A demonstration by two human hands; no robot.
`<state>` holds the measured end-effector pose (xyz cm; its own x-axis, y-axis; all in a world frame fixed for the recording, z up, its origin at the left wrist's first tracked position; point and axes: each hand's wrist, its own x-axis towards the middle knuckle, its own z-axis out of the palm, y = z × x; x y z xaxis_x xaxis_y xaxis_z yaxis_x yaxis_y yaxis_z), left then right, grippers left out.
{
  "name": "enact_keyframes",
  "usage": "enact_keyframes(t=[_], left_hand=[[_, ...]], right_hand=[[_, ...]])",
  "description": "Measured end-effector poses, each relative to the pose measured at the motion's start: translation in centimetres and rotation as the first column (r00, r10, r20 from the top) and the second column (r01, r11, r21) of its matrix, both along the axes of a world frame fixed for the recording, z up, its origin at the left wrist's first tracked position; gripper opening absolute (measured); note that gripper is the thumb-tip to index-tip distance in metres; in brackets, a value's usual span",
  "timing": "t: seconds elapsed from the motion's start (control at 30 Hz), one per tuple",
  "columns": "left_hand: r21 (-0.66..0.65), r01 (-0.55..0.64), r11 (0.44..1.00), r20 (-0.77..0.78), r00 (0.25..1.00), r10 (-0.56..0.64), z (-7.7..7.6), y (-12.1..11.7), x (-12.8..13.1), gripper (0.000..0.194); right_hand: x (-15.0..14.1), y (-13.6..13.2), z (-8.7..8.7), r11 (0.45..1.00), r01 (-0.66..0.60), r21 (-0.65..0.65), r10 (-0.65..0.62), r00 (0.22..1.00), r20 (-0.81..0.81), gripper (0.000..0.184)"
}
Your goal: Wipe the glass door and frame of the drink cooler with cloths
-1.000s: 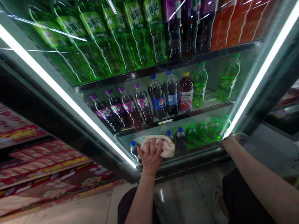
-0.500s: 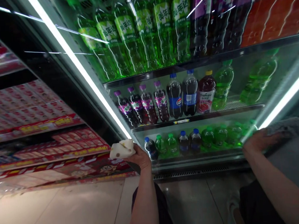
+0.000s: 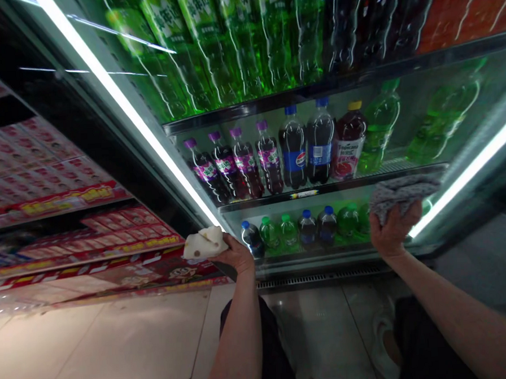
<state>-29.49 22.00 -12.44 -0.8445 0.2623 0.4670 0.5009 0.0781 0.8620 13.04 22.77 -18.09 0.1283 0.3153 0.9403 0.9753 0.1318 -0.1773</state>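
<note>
My left hand [image 3: 236, 255] is closed round a folded white cloth [image 3: 204, 243] with brown dots, at the lower left corner of the glass-fronted drinks fridge [image 3: 278, 270]. Farther right, my right hand [image 3: 393, 227] grips a grey speckled cloth [image 3: 399, 193]. That cloth is in front of the fridge's lower shelves, covering some green bottles; it looks pressed against the glass, though contact is hard to make out. Behind the glass, dark cola bottles [image 3: 294, 153] and purple-capped bottles [image 3: 269, 160] stand on the middle shelf.
Large green bottles [image 3: 212, 50] fill the upper shelf, and small bottles [image 3: 307, 229] line the bottom one. Bright light strips [image 3: 134, 116] run along both fridge sides. Shelves of pink boxed goods [image 3: 43, 149] adjoin on the left. Below lies a tiled floor [image 3: 117, 343].
My right hand has moved left with the grey cloth, from the fridge's right edge to in front of the lower shelves. My left hand stays nearly in place. The view has shifted slightly.
</note>
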Motion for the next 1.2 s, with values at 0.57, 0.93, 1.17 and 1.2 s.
enact_keyframes(t=[0.57, 0.93, 1.17, 1.2], left_hand=[[-0.002, 0.034, 0.999, -0.004, 0.999, -0.034, 0.1, -0.1, 0.6, 0.050], [-0.049, -0.001, 0.999, -0.002, 1.000, 0.001, 0.4, -0.2, 0.8, 0.054], [-0.073, 0.041, 0.996, -0.026, 0.999, -0.043, -0.2, -0.2, 0.4, 0.049], [-0.097, 0.061, 0.993, -0.042, 0.997, -0.065, -0.3, -0.2, 0.3, 0.049]], right_hand=[[-10.6, -3.3, -3.0, 0.770, -0.458, -0.444, 0.637, 0.502, 0.585, 0.042], [-11.7, -3.1, -3.2, 0.578, -0.523, -0.626, 0.814, 0.415, 0.406, 0.052], [-7.4, -1.9, -0.4, 0.723, -0.474, -0.503, 0.658, 0.694, 0.292, 0.044], [-6.5, -1.5, -0.3, 0.769, -0.452, -0.452, 0.608, 0.735, 0.300, 0.038]])
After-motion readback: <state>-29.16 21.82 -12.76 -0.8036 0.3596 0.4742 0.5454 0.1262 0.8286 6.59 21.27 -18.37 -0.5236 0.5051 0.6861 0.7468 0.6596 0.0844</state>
